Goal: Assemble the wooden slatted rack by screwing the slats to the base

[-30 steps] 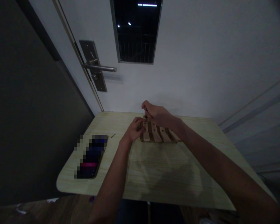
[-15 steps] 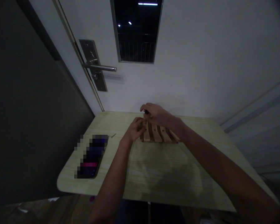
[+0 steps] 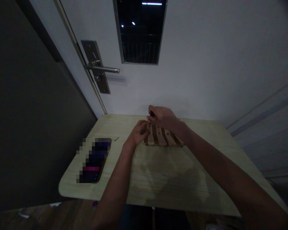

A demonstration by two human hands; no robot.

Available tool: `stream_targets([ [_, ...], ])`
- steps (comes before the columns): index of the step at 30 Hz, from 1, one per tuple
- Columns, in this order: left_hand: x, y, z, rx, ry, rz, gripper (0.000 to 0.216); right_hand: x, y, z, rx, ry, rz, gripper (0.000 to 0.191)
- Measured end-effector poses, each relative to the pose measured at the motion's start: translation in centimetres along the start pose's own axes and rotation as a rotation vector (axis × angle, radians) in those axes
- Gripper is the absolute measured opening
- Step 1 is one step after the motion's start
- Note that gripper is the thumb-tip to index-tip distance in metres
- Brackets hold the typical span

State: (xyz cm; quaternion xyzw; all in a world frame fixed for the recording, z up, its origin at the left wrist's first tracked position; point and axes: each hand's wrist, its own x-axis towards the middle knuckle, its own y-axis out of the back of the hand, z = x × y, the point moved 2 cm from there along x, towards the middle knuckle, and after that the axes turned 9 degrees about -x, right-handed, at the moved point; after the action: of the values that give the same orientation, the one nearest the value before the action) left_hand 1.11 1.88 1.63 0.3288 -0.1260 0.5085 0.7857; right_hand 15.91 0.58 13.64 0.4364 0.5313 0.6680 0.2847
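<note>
A small wooden rack (image 3: 161, 137) of several wavy slats with dark screw holes lies near the back of the table. At its left end, my left hand (image 3: 137, 134) grips the outermost slat between thumb and fingers. My right hand (image 3: 164, 116) is closed round the dark handle of a screwdriver (image 3: 152, 113), held upright above the upper hole of that same slat. The tool's tip is too small and dim to make out. My right hand and forearm hide the rack's far right part.
A phone (image 3: 96, 163), partly pixelated, lies on the left of the pale wooden table (image 3: 168, 179). Beside it is a thin screw-like piece (image 3: 116, 139). Against the table's back edge stands a white door (image 3: 206, 64) with a metal handle (image 3: 105, 69).
My right hand has turned at the wrist and shifted slightly right, its fingers curling round the handle. My left hand and the rack have stayed in place.
</note>
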Motion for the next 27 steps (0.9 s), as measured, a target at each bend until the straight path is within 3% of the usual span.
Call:
stream_targets([
  [9, 0.04, -0.13, -0.55, -0.002, -0.030, -0.003, 0.032, -0.20, -0.80, 0.10, 0.243, 0.116, 0.057, 0.031],
  [13, 0.07, -0.14, -0.48, -0.005, -0.050, 0.014, 0.029, -0.23, -0.41, -0.26, 0.174, 0.087, 0.054, 0.034],
  [20, 0.03, -0.05, -0.17, -0.006, -0.034, 0.004, 0.029, 0.05, -0.49, -0.07, -0.043, -0.063, 0.023, 0.017],
  [24, 0.03, -0.08, -0.40, -0.004, -0.046, 0.014, 0.029, -0.10, -0.92, 0.20, -0.036, -0.079, 0.050, 0.020],
  [27, 0.06, -0.08, -0.45, -0.003, -0.053, 0.014, 0.030, -0.33, -1.00, 0.03, 0.065, -0.007, 0.084, 0.025],
])
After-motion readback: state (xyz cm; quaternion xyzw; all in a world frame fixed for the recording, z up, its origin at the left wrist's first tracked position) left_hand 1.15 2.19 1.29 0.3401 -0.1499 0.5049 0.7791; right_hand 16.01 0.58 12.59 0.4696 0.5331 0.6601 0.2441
